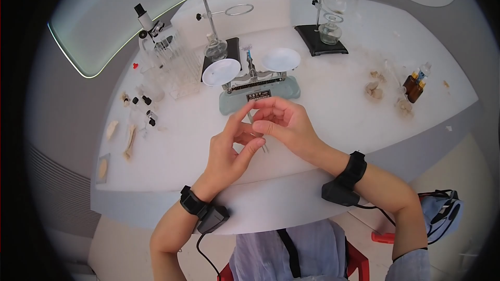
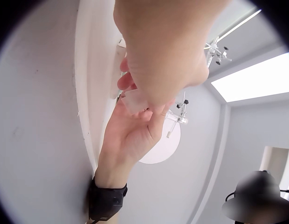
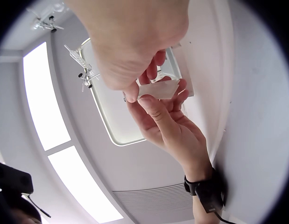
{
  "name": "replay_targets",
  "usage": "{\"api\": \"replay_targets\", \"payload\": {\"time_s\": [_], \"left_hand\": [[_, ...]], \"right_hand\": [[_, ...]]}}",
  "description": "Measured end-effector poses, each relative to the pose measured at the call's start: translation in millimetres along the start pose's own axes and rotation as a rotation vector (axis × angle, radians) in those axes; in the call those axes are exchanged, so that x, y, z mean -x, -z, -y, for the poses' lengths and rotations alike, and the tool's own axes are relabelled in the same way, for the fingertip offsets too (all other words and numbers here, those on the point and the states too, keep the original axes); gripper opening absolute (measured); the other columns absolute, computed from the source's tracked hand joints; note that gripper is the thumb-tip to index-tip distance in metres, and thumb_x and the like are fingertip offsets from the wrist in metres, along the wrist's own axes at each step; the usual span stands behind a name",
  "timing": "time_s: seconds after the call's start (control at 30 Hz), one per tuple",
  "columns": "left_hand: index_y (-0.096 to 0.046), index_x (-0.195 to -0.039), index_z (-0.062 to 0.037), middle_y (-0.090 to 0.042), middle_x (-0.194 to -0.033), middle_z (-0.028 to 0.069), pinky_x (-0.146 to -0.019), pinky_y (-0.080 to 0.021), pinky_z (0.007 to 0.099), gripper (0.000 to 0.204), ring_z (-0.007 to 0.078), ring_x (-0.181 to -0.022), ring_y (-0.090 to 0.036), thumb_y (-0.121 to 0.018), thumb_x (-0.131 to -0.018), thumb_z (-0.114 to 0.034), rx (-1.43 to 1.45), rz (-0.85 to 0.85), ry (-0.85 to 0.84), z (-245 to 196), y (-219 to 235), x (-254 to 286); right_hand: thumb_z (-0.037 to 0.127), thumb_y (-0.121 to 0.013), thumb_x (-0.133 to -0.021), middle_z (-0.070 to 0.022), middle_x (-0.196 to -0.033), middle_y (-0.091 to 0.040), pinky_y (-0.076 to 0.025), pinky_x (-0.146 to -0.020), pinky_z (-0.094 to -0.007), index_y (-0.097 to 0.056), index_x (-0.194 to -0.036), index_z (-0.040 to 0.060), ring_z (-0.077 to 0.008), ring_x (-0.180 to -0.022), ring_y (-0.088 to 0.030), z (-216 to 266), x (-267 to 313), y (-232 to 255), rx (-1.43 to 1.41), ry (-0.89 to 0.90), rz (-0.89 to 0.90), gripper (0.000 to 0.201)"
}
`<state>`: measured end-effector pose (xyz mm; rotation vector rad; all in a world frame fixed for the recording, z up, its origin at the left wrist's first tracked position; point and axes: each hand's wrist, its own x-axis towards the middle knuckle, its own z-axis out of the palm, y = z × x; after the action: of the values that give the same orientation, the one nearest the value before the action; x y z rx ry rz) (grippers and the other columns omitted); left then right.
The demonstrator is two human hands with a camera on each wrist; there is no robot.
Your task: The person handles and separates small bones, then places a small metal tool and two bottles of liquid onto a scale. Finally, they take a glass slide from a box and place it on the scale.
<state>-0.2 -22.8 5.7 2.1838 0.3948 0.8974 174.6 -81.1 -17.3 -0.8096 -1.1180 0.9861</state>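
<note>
Both hands meet in front of the balance scale (image 1: 260,93), around a small, thin, whitish translucent piece (image 3: 158,90). The right hand (image 1: 289,127) pinches one end of this piece between thumb and fingers. The left hand (image 1: 224,158) has its thumb against the near face and its curled fingers behind the other end. In the left wrist view the piece (image 2: 135,101) shows between the near left hand (image 2: 163,51) and the right hand (image 2: 130,135). What it is made of, I cannot tell.
Behind stand two ring stands with flasks (image 1: 216,49) (image 1: 330,34) and a white block (image 1: 239,8). On the left are a microscope (image 1: 151,26), test tubes (image 1: 179,67) and dried pieces (image 1: 130,143). Brown bottles (image 1: 414,89) stand at the right.
</note>
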Motion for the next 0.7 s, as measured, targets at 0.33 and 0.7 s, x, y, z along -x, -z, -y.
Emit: {"api": "replay_targets", "payload": {"time_s": [0.33,0.7], "left_hand": [[-0.043,-0.148,-0.0107,-0.067,-0.104,0.011,-0.075,-0.055,0.0281,0.064,0.017,-0.085,-0.069,-0.066,-0.089,-0.002,0.078,-0.006,0.067,2,1,0],[-0.043,-0.145,-0.0066,-0.07,-0.101,0.0106,-0.077,-0.056,0.0289,0.06,0.0177,-0.089,-0.071,-0.067,-0.09,-0.003,0.275,-0.05,0.149,-6,-2,1]], "right_hand": [[0.006,-0.073,-0.086,-0.0078,-0.102,-0.065,-0.054,-0.078,-0.0263,-0.056,-0.122,-0.0041,-0.012,-0.089,-0.065,6,0,-4,-0.011,0.045,0.016,0.041],[0.004,-0.073,-0.083,-0.0067,-0.096,-0.067,-0.053,-0.074,-0.0247,-0.06,-0.124,0.0024,-0.0106,-0.081,-0.064,16,3,-4,0.312,0.186,-0.009,0.043]]}}
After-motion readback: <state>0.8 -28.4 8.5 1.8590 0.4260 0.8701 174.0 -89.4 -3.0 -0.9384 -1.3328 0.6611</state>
